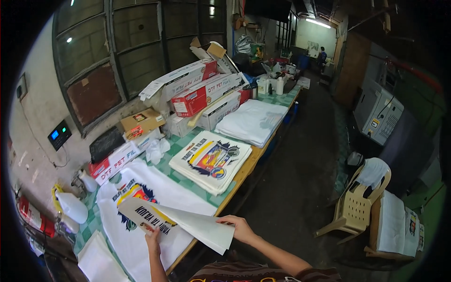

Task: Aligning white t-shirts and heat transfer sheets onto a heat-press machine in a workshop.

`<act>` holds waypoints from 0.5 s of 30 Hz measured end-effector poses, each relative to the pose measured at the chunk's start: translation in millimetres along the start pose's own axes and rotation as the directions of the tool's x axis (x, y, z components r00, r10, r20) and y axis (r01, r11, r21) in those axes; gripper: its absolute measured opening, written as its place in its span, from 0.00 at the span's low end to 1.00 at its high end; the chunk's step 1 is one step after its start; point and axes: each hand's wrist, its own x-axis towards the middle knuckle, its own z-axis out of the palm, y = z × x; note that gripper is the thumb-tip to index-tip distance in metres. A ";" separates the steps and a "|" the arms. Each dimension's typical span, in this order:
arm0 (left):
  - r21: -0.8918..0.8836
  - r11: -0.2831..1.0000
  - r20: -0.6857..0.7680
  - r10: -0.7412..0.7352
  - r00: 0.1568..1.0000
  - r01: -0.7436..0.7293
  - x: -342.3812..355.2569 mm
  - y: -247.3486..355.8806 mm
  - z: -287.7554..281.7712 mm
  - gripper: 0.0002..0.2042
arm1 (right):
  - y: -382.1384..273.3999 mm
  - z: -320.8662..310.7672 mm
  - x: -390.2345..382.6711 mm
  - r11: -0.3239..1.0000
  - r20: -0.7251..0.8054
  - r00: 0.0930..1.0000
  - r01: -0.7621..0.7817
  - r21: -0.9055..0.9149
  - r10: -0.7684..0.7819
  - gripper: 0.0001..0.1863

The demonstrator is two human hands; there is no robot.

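Note:
My left hand (152,237) grips the left part of a printed white sheet (197,225) with dark lettering and a yellow band. My right hand (239,228) holds its right edge. The sheet is curved and raised over a white T-shirt (112,216) with a colourful print, spread on the green checked table (89,225). Just beyond my hands lies a stack of printed sheets (209,164) with a similar design. Loose white sheets (101,258) lie at the table's near left corner.
Film boxes (202,96), plain white stacks (249,122) and bottles (277,84) crowd the table. White jugs (75,209) stand at left. Right of the dark aisle (291,174) are a plastic chair (347,211), paper stacks (394,225) and a machine (376,117). A person (322,56) stands far back.

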 end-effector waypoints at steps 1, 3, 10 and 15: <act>-0.040 0.998 -0.062 -0.060 0.996 0.058 3.5 4.7 9.7 0.20 | 2.9 -7.1 11.7 1.000 -0.008 1.000 -0.006 -0.013 0.006 0.12; 0.005 0.999 -0.030 0.054 0.998 -0.054 18.8 26.4 25.2 0.19 | 0.1 -15.9 37.3 1.000 -0.009 1.000 -0.013 -0.016 0.013 0.12; 0.143 0.989 -0.075 0.040 0.996 -0.029 49.3 40.5 34.5 0.19 | 50.6 -31.6 106.2 0.997 0.106 0.992 -0.071 -0.034 0.075 0.14; 0.414 0.904 -0.324 0.255 0.911 -0.106 64.4 -0.9 35.2 0.21 | 84.6 -46.7 156.1 0.997 0.217 0.975 0.051 -0.057 -0.038 0.14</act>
